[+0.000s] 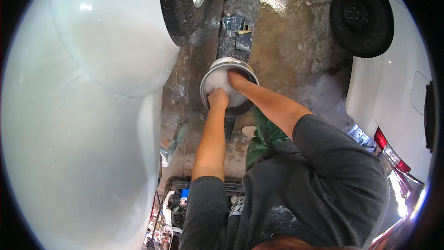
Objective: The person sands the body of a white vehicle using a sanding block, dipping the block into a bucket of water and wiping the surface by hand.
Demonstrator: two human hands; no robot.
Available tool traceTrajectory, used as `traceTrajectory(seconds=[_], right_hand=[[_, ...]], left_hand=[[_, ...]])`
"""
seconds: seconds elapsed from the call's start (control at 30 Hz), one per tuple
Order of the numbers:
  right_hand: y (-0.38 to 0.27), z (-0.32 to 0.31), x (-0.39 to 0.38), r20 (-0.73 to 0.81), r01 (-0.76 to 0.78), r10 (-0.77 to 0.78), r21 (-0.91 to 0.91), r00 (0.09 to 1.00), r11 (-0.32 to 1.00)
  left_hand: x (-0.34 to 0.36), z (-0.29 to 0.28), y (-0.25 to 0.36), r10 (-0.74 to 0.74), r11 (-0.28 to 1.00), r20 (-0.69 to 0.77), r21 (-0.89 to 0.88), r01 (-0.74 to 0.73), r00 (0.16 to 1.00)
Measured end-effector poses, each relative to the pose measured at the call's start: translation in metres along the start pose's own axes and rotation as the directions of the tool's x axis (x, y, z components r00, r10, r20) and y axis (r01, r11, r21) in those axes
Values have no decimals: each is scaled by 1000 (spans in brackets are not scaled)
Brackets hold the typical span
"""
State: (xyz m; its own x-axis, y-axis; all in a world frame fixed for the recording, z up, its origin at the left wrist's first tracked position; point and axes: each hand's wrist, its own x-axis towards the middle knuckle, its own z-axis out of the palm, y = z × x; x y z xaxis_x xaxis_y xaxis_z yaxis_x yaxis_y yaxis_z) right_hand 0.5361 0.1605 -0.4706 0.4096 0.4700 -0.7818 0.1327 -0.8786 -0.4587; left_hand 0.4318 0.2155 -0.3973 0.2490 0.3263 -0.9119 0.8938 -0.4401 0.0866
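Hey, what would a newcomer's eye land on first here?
Probably the bucket at centre, with the left hand and right hand reaching inside. Next, the large pale car body filling the left side, then the white car at right with its red tail light.

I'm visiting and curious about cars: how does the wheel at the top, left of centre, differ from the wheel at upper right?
The left wheel has a bright silver centre, while the right wheel has a dark one. The picture's top edge cuts off the left wheel; the right wheel's centre shows whole. Both have dark rubber around the centre.
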Motion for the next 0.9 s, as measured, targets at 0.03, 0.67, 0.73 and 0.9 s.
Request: traceTrajectory(seconds=[0.03,0.67,0.73,0.9], right_hand=[[13,1,3,35,94,-92,-62,995,994],[-122,-80,-255,-98,554,-553,299,828,777],[-162,-88,-303,89,424,-503,422,860,801],[-199,-54,-342,379,96,-561,762,737,641]], left_hand=[[-6,-5,2,13,1000,-13,14,-13,1000],[-285,-28,-65,-209,-305,-586,-722,-621,783],[-315,-32,-82,-225,-387,-599,-669,-635,768],[-345,-7,-129,-450,-261,-668,-537,-803,593]])
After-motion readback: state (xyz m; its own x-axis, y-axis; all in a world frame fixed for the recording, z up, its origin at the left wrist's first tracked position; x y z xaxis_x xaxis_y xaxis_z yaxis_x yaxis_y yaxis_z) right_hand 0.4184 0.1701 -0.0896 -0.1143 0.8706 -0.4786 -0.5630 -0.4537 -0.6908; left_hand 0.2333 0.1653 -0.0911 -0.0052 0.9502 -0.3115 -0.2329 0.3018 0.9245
